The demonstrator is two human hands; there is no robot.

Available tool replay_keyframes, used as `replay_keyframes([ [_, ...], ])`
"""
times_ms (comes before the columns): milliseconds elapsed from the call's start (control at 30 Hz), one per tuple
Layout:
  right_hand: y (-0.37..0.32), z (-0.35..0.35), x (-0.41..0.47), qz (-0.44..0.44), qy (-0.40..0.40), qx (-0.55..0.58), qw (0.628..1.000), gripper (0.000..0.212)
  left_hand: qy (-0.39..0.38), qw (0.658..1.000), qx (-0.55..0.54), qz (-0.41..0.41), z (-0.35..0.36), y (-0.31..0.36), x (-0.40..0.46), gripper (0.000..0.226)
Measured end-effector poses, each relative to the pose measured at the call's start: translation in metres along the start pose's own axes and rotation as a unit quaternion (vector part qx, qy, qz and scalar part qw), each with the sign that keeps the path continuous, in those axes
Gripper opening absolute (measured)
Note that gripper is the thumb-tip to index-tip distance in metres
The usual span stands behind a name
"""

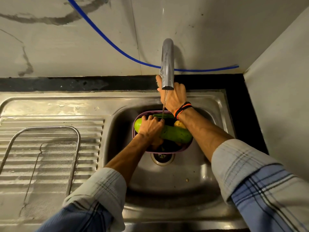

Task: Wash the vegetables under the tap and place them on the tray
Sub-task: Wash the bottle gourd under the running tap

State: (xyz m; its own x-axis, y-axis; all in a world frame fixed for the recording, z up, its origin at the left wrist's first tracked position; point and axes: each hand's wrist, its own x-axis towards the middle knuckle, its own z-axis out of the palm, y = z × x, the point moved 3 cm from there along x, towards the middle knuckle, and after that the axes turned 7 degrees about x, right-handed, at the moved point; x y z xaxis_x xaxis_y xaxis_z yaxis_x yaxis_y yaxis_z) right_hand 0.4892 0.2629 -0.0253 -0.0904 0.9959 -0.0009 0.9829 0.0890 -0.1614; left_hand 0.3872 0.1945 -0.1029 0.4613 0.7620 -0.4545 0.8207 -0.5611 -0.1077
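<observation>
- The left hand (150, 125) reaches down into a purple tub (136, 120) in the sink basin; its grip is curled over the top of a long green gourd (177, 133), fingers wrapped round it near the middle.
- The right hand (173, 96) reaches up behind the tap spout (167, 64), at the back of the sink. The spout hides its fingers, so whether this grip is closed on anything cannot be told. An orange and black band (183, 109) circles the wrist.
- A thin stream of water (164, 104) falls from the spout mouth toward the tub, landing just beside the left hand's fingers.
- The gourd lies across the tub, from the left rim to the right rim. Under and behind it sit other vegetables: a yellowish one (179, 123) at the right and a slim dark green one (163, 115) at the back.
- The tub stands in the steel sink (192, 173), just behind the drain (162, 157).
- To the left, on the ribbed drainboard (50, 121), lies a wire mesh tray (50, 156), well apart from the tub.
- A blue hose (117, 47) runs along the wall behind the tap.
- Both forearms wear rolled checked sleeves (242, 166).
</observation>
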Motion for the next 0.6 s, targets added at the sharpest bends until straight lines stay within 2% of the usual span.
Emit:
replay_keyframes([
  [100, 0.002, -0.006, -0.003, 0.001, -0.016, 0.067, 0.998, 0.051, 0.015, 1.0, 0.008, -0.001, 0.0, 0.002, -0.003, 0.08],
  [167, 0.003, -0.012, -0.012, 0.016, 0.007, 0.134, 0.991, 0.056, 0.024, 1.0, 0.012, -0.006, -0.002, 0.002, -0.008, 0.081],
  [233, 0.005, -0.016, -0.024, 0.034, 0.022, 0.155, 0.987, 0.057, 0.035, 0.999, -0.006, -0.019, -0.007, 0.0, -0.015, 0.081],
  [400, 0.015, -0.011, -0.07, 0.079, 0.04, 0.24, 0.967, 0.049, 0.051, 0.979, -0.173, -0.095, -0.025, -0.01, -0.041, 0.082],
  [500, 0.008, -0.008, -0.106, 0.076, 0.117, 0.274, 0.952, 0.038, 0.061, 0.946, -0.286, -0.137, -0.025, -0.013, -0.059, 0.083],
  [567, -0.002, -0.003, -0.124, 0.088, 0.146, 0.307, 0.936, 0.036, 0.039, 0.901, -0.405, -0.151, -0.02, -0.011, -0.063, 0.09],
  [600, -0.009, -0.001, -0.131, 0.103, 0.136, 0.341, 0.924, 0.038, 0.032, 0.865, -0.477, -0.153, -0.018, -0.01, -0.064, 0.089],
])
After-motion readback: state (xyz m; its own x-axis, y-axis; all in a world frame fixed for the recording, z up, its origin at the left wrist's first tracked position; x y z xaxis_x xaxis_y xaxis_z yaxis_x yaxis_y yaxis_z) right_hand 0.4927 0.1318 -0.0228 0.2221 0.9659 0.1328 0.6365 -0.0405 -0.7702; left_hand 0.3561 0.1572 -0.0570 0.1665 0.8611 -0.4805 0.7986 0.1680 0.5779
